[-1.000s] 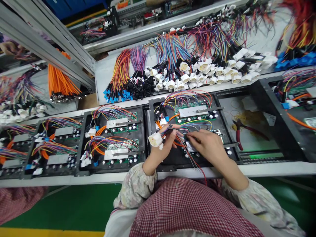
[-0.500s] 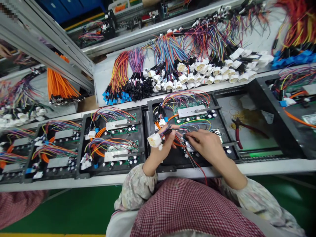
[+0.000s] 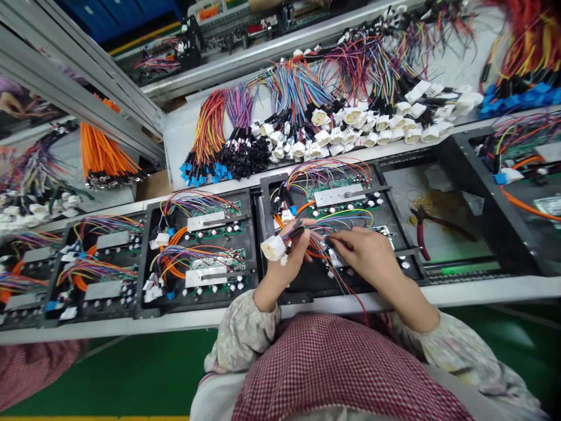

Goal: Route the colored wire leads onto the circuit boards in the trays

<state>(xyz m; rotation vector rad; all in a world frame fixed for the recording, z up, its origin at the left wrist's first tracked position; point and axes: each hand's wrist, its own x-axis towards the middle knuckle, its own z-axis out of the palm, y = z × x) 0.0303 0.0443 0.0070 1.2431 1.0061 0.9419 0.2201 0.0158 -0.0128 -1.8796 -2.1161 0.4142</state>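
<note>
Nearest to us is a red-and-white checked apron (image 3: 333, 374), flanked by two patterned sleeves (image 3: 241, 336). Beyond it runs the pale front edge of the desk (image 3: 175, 323), which a red wire (image 3: 363, 307) overhangs. Above a black tray (image 3: 302, 289) we see both hands at a wire harness (image 3: 335, 266). The left hand (image 3: 289, 260) grasps the harness between thumb and fingers; its white connector (image 3: 273, 248) projects to the left, while its loose wires slant down toward the desk's edge. The right hand (image 3: 363, 251) has its fingertips drawn together beside the wires; we cannot tell whether they pinch one. The hands partly hide the nearer circuit board; the farther board (image 3: 339, 196) in the same tray bears a metal plate and an arch of coloured wires. To the left we note another tray (image 3: 146, 286) with two wired boards, and to the right, in an open bay, red-handled pliers (image 3: 421, 237). Farther off, a shelf (image 3: 175, 134) carries bundled harnesses: red-and-yellow with blue connectors (image 3: 205, 172), purple with black ends, and many-coloured with white connectors (image 3: 322, 137). Orange cables (image 3: 105, 149) lie left of a metal post (image 3: 131, 111). Farthest away we make out blue bins (image 3: 127, 23).
</note>
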